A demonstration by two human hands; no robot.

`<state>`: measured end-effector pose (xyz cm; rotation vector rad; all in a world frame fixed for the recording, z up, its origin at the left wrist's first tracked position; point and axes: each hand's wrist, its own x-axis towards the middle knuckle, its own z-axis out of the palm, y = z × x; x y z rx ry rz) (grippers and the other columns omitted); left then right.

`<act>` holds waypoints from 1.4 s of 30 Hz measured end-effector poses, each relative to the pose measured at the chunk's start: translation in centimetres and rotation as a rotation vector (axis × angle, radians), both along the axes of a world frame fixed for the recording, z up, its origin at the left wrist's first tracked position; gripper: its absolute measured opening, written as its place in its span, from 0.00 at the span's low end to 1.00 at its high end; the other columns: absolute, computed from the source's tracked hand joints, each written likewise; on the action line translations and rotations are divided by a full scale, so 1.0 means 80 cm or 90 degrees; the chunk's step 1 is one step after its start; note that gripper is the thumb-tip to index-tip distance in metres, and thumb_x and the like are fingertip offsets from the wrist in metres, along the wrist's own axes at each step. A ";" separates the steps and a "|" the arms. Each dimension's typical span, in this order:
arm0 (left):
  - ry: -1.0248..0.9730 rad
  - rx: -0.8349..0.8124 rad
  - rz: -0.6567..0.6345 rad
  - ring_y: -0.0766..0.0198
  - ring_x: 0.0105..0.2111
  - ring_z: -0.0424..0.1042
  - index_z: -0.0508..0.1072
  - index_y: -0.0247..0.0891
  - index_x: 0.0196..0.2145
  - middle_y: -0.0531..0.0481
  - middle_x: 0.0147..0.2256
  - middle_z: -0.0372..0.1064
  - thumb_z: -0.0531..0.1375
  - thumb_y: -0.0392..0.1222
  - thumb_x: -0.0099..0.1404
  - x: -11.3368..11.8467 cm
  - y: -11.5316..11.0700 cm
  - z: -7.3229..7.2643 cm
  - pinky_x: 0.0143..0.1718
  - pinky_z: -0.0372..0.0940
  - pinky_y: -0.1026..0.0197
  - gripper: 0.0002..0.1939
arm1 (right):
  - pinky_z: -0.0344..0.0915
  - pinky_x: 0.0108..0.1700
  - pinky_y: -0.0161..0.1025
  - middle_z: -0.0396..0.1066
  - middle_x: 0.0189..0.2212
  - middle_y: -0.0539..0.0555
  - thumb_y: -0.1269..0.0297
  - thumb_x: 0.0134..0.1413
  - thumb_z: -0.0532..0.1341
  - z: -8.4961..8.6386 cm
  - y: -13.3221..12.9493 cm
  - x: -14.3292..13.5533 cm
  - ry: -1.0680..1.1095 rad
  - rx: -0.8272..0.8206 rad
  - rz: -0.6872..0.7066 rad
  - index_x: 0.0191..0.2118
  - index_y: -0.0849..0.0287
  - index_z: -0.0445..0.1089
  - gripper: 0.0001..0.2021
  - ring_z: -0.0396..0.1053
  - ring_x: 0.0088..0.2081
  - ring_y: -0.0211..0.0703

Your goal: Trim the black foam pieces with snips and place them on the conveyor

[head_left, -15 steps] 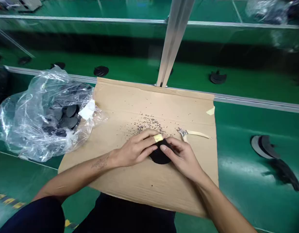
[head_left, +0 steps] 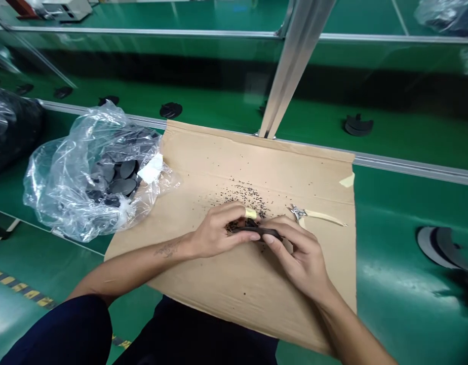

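Note:
Both hands hold one black round disc [head_left: 259, 232] just above a brown cardboard sheet [head_left: 226, 299]; the disc is turned nearly edge-on to me. My left hand [head_left: 219, 233] pinches its left side, with yellow tape wrapped on one fingertip. My right hand [head_left: 298, 251] grips the right side with thumb and fingers. Fine black crumbs [head_left: 249, 195] lie scattered on the cardboard just beyond the hands. Small metal nippers with pale handles [head_left: 317, 215] rest on the cardboard to the right of my right hand.
A clear plastic bag [head_left: 93, 177] with several black discs lies at the left, and a dark bag [head_left: 9, 126] further left. More black discs sit on the green belt [head_left: 389, 137], some at the right edge [head_left: 439, 246]. A slanted metal post [head_left: 290, 66] rises behind the cardboard.
The disc has been tilted from lying flat under the fingers to nearly edge-on between both hands. The view has shifted slightly left, so everything sits further right in the picture.

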<state>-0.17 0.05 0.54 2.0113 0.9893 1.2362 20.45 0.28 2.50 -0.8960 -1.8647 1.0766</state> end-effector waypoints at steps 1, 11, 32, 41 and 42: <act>-0.024 0.005 -0.001 0.65 0.36 0.73 0.76 0.34 0.45 0.47 0.36 0.74 0.66 0.43 0.66 0.000 0.001 0.001 0.36 0.71 0.64 0.12 | 0.71 0.42 0.39 0.76 0.38 0.53 0.72 0.61 0.63 0.000 0.000 0.000 0.006 0.021 -0.001 0.44 0.54 0.77 0.09 0.74 0.41 0.41; -0.111 0.041 -0.035 0.66 0.37 0.75 0.78 0.34 0.46 0.45 0.37 0.77 0.68 0.46 0.63 0.000 0.001 0.011 0.38 0.74 0.63 0.16 | 0.78 0.42 0.37 0.79 0.43 0.54 0.80 0.56 0.64 -0.012 -0.004 0.005 -0.002 0.170 0.007 0.51 0.54 0.77 0.19 0.78 0.42 0.42; -0.069 0.134 -0.044 0.67 0.32 0.77 0.78 0.35 0.42 0.46 0.34 0.79 0.65 0.40 0.67 -0.002 0.001 0.010 0.34 0.74 0.63 0.08 | 0.80 0.43 0.36 0.80 0.45 0.55 0.80 0.55 0.64 -0.011 -0.004 0.005 -0.046 0.239 0.011 0.55 0.54 0.75 0.23 0.80 0.41 0.41; -0.060 0.133 -0.053 0.66 0.32 0.78 0.77 0.36 0.42 0.47 0.34 0.79 0.66 0.41 0.67 -0.003 0.003 0.012 0.34 0.74 0.62 0.08 | 0.80 0.42 0.38 0.79 0.45 0.56 0.79 0.56 0.63 -0.010 -0.004 0.008 -0.045 0.218 0.034 0.56 0.54 0.74 0.23 0.80 0.41 0.43; -0.056 0.133 -0.049 0.67 0.31 0.77 0.78 0.36 0.41 0.47 0.33 0.79 0.67 0.41 0.65 -0.003 0.002 0.013 0.33 0.74 0.63 0.08 | 0.80 0.42 0.38 0.79 0.45 0.56 0.79 0.57 0.63 -0.010 -0.004 0.008 -0.042 0.213 0.038 0.55 0.54 0.74 0.22 0.80 0.41 0.42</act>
